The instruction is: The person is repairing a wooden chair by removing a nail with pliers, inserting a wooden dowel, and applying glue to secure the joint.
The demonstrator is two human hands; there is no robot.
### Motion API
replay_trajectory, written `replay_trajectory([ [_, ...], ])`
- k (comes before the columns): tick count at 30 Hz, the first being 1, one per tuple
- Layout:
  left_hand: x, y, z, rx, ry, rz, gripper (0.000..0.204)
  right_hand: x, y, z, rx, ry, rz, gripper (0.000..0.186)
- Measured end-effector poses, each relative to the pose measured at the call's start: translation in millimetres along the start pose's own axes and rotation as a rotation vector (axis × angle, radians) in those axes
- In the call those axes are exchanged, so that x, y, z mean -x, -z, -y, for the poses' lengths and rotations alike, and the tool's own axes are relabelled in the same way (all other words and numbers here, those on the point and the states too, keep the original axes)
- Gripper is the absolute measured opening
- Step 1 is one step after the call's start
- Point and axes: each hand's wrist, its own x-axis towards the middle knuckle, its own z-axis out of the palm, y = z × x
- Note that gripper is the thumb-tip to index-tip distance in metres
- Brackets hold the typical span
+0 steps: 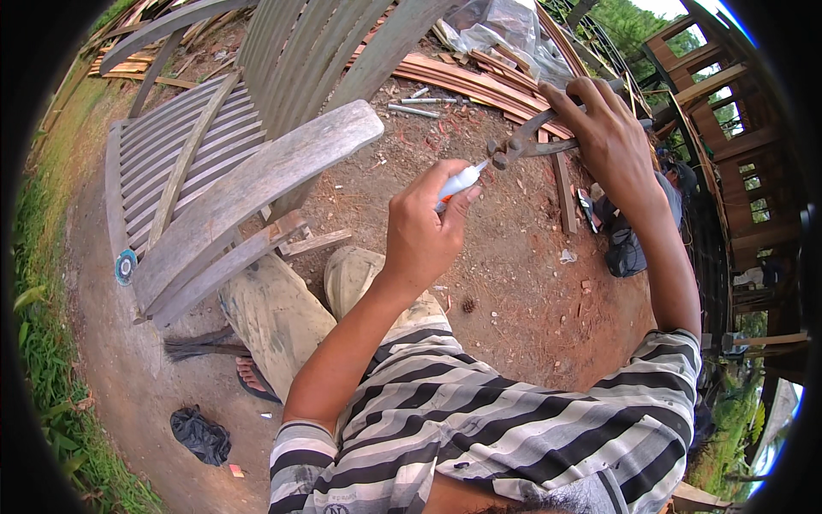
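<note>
My left hand [421, 227] is closed around a small white squeeze bottle [461, 182] with a thin pointed nozzle and an orange patch. In my right hand [612, 141] is a pair of worn metal pincers [527, 135], the fingers wrapped over its spread handles. The bottle's nozzle points at the pincers' jaws; whether the tip touches them or is gripped I cannot tell. Left of my hands a weathered grey slatted wooden bench [257, 184] stands tilted, its broad armrest reaching toward my left forearm.
Long reddish wood strips [454, 75] lie on the dirt ahead, near clear plastic sheeting [522, 34] and short metal tubes [419, 107]. A dark bag [627, 248] sits at right. A blue-rimmed disc [126, 267] rests by the bench, and a black plastic bag [201, 434] lies at lower left.
</note>
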Motion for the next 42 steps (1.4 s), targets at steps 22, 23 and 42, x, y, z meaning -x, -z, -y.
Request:
replay_trajectory([
  [22,-4,0,0,-0.022,-0.036,0.009,0.026,2,-7,-9,-0.031,-0.003,0.038,0.014],
  [23,-4,0,2,0.008,0.01,0.039,0.027,2,-8,-9,-0.044,-0.007,0.06,0.013],
  [42,-2,10,10,0.768,0.356,0.416,0.032,3,-14,-1,-0.191,-0.008,-0.025,0.032],
])
